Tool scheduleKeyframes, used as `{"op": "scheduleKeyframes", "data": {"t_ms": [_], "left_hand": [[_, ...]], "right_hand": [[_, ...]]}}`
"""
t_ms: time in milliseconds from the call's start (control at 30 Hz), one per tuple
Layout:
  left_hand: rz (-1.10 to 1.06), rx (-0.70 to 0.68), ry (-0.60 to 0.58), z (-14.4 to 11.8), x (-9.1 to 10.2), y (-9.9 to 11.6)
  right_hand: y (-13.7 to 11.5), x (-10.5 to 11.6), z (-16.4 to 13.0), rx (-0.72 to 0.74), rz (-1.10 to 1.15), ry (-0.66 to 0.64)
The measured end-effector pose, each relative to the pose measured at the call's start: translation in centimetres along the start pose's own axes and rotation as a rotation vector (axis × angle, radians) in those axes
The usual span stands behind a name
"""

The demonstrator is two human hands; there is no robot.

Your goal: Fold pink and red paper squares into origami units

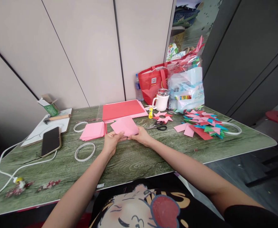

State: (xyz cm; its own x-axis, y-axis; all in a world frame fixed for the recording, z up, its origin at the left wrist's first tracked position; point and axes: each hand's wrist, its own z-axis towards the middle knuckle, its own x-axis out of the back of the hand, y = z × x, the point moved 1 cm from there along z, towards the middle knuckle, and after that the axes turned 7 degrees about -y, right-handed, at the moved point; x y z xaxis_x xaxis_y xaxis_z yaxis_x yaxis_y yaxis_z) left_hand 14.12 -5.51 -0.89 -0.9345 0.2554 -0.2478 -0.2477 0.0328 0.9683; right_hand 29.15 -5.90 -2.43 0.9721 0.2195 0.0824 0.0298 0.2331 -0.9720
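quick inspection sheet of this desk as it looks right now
surface: green wood-print table
job's things: pink paper sheet; pink paper stack to its left
clutter: red paper, scissors, glue stick, mug, folded paper pile, phone, hammer
grippers: left hand and right hand both pinch the sheet
cables: white cable near phone
surroundings: beige wall panels, red bag

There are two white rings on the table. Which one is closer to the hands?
The white ring lying nearer the table's front edge, just left of the left hand. The other ring lies farther back, beside the stack of pink paper.
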Motion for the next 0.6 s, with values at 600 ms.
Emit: {"op": "scheduleKeyframes", "data": {"t_ms": [600], "left_hand": [[0.189,-0.012,-0.08,-0.07,0.09,-0.15]], "right_hand": [[0.13,0.36,0.01,-0.107,0.09,0.038]]}}
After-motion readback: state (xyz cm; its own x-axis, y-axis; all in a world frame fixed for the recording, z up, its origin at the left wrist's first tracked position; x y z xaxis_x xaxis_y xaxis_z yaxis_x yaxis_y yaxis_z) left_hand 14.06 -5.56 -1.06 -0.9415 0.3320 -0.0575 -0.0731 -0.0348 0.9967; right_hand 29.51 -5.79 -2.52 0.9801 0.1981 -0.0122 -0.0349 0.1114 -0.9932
